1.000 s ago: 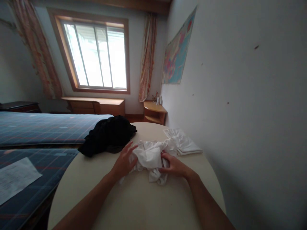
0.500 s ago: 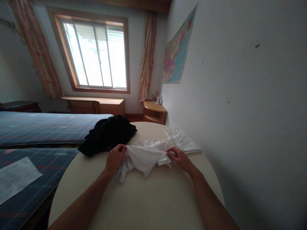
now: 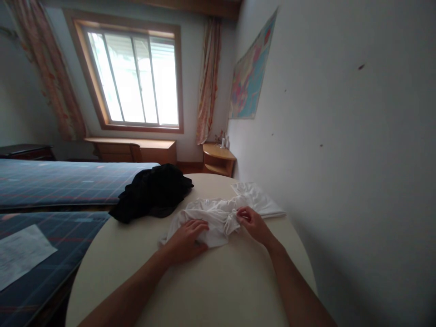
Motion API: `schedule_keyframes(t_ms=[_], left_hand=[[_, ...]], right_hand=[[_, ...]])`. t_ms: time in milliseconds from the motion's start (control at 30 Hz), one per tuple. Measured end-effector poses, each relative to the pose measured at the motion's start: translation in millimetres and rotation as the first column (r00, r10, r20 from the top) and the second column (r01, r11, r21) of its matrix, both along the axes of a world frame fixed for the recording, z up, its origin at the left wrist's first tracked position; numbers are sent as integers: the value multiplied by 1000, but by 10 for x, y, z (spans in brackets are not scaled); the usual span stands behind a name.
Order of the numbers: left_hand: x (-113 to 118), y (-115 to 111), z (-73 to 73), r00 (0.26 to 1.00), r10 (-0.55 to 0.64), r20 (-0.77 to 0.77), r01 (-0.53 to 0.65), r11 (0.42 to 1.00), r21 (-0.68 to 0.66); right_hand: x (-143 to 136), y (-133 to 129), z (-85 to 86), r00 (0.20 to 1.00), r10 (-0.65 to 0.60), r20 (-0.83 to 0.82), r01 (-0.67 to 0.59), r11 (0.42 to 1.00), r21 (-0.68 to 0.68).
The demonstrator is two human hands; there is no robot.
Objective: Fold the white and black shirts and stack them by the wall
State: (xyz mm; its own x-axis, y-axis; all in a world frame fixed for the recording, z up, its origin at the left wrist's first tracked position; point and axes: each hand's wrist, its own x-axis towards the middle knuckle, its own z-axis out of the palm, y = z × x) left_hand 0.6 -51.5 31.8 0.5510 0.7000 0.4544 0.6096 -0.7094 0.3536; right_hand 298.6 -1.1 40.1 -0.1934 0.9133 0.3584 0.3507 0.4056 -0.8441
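A crumpled white garment (image 3: 218,222) lies on a round cream table (image 3: 221,286). Across its near left part rests my left hand (image 3: 186,240), palm down, with fingers stretched out and thumb apart. At the garment's right side, my right hand (image 3: 255,226) pinches a bunched bit of the fabric between thumb and fingers. Just beyond that hand lies more white cloth (image 3: 264,203), flatter and with a straighter edge; whether it is a separate piece I cannot tell. A heap of black clothing (image 3: 155,190) sits to the left, behind my left hand.
Beds with blue plaid covers (image 3: 68,181) stand to the left, one bearing a sheet of paper (image 3: 25,254). The white wall (image 3: 340,190) runs close along the right. A corner shelf (image 3: 220,153) and a desk (image 3: 153,144) stand beyond the table.
My left hand has let go of the garment's left corner and moved right and nearer, flattening onto the cloth. The raised fabric has dropped to the table. My right hand stays in place.
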Motion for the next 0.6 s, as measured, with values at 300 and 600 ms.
schedule_keyframes(t_ms=[300, 600], left_hand=[[-149, 248, -99, 926, 326, 189, -324, 945, -46], [-390, 247, 212, 590, 560, 582, -468, 824, -318]], right_hand=[[16, 23, -48, 972, 53, 229, -72, 995, 74], [219, 142, 44, 874, -433, -218, 470, 868, 158]])
